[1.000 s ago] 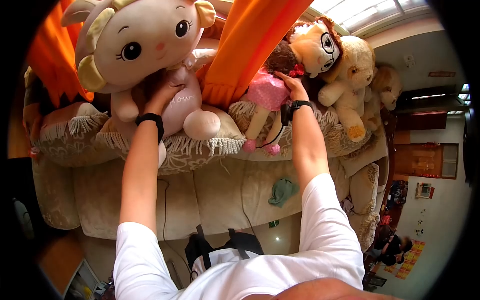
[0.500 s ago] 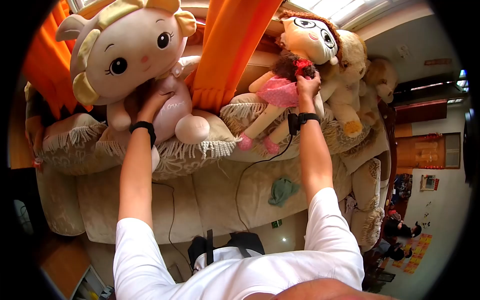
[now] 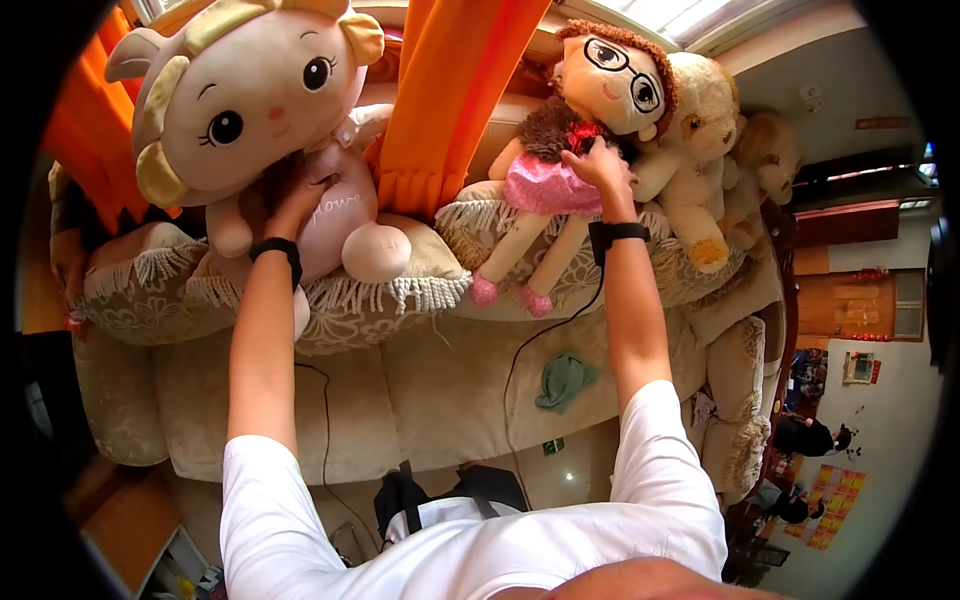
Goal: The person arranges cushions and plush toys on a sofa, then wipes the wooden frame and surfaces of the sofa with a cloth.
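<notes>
My left hand (image 3: 292, 205) reaches against the body of a large pale pink plush doll (image 3: 345, 215) with yellow trim; its fingertips are hidden by the doll. My right hand (image 3: 600, 168) lies at the chest of a rag doll (image 3: 612, 88) with glasses, brown hair and a pink skirt, beside a red bow, with its fingers apart. Both dolls sit upright on patterned, fringed cushions (image 3: 400, 290) along the sofa back. Dark bands with cables are around both wrists.
Plush dogs (image 3: 700, 130) sit right of the rag doll. An orange curtain (image 3: 440, 100) hangs between the dolls. A green cloth (image 3: 566, 382) lies on the sofa seat (image 3: 450, 370). At far left a person's hand (image 3: 68, 262) shows. People are at the far right.
The rag doll now sits more upright, its head and glasses showing more fully. My right hand has moved slightly left and down, and its fingers have opened.
</notes>
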Tool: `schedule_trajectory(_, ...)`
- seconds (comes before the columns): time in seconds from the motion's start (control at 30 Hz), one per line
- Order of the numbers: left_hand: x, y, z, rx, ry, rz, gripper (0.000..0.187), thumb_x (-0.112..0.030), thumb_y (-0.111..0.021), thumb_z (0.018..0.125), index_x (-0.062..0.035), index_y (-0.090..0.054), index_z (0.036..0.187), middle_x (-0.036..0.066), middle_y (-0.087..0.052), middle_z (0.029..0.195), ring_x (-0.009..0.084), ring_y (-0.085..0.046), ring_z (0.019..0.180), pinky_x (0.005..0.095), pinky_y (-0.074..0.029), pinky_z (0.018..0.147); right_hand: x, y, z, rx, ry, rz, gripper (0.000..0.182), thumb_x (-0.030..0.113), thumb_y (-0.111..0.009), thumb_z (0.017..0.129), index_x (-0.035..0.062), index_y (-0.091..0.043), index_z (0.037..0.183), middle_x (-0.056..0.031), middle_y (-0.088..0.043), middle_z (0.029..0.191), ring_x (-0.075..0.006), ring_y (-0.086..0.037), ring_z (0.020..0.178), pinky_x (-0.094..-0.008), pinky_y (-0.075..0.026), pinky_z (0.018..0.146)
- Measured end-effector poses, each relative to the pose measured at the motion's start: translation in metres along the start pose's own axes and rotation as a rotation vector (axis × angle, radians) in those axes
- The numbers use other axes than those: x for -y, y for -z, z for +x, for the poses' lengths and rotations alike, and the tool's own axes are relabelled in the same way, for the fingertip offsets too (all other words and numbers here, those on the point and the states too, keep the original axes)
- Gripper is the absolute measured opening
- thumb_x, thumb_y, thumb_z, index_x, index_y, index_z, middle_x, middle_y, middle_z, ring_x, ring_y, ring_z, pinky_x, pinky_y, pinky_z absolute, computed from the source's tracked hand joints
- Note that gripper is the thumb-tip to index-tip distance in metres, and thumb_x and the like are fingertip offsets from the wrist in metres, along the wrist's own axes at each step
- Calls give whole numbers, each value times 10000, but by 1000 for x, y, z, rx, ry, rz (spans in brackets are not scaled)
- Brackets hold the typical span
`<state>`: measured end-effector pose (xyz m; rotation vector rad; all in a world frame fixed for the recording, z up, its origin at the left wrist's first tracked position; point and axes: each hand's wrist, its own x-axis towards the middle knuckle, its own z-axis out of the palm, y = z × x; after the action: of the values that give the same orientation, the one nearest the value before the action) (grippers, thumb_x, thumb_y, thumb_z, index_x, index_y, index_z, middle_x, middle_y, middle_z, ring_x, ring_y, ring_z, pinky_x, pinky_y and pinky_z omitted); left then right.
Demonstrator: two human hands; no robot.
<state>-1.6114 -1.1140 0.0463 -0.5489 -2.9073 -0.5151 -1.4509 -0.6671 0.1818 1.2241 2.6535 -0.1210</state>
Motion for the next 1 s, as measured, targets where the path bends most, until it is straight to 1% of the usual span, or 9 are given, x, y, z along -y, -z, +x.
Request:
schedule_trajectory(0.13,6,-12,-1,-128,-26,91,707,-411,-679,796,-100,-431,1380,218,-467,1374,417,-416,1262,527,-328,1035,67,-2,-4,-198,726,598,1110,629,-727,729,40,-199,1507,-286,-374,1456,-382,-441,1311,-442,-414,1045)
schedule_trajectory(0.2,20,-17,3,-55,-129,61,560,-269,-599,837,-51,-478,1339,243,-457,1368,418,-382,1295,492,-316,1061,123,8,-44,166,864,1242,1030,477,-774,771,44,-193,1503,-264,-402,1441,-357,-443,1308,-403,-403,1059)
schedule_trajectory(0.4,30,14,-53,-356,-258,-327,245,-87,-601,707,-23,-635,942,231,-622,990,444,-563,950,499,-477,818,206,-57,-93,30,884,843,1060,293,-798,776,-4,-92,1509,-267,-497,1348,-335,-518,1241,-353,-459,986)
schedule_trajectory(0.47,30,30,-81,-358,-126,-364,229,-26,-576,677,-10,-636,897,238,-624,903,449,-586,841,498,-496,766,213,-101,-75,-430,900,952,917,297,-747,816,96,-186,1513,-254,-579,1244,-306,-578,1155,-354,-487,922)
schedule_trajectory(0.53,34,39,-95,-468,-129,-410,197,-7,-564,668,4,-620,857,241,-612,846,457,-584,815,504,-491,752,204,-60,-93,164,380,1180,854,313,-720,834,162,-225,1513,-251,-589,1230,-304,-601,1106,-386,-481,929)
schedule_trajectory(0.6,32,66,-120,-532,-146,-458,159,14,-550,654,21,-585,809,236,-584,789,459,-567,780,507,-473,717,203,-47,-91,223,416,1418,875,348,-732,816,211,-226,1518,-280,-486,1350,-337,-518,1215,-420,-407,1030)
schedule_trajectory(0.73,48,126,-190,-503,-118,-456,111,36,-530,619,26,-526,730,205,-522,700,425,-511,666,478,-434,600,226,-4,-67,-535,592,1229,1167,401,-828,711,65,-78,1539,-326,-211,1488,-379,-373,1337,-498,-329,1102)
schedule_trajectory(0.87,60,160,-229,-629,-148,-338,62,66,-529,659,20,-503,691,183,-481,648,362,-488,576,413,-402,524,238,70,-57,560,625,1779,652,425,-555,942,91,-326,1453,-135,-649,1105,-248,-660,903,-433,-552,806)
schedule_trajectory(1.0,31,205,-224,-940,3,-758,110,45,-578,736,5,-503,667,165,-489,626,281,-508,537,358,-388,511,317,59,-143,504,819,1456,596,560,-409,969,95,-462,1337,-81,-589,1004,-214,-575,861,-320,-475,835)
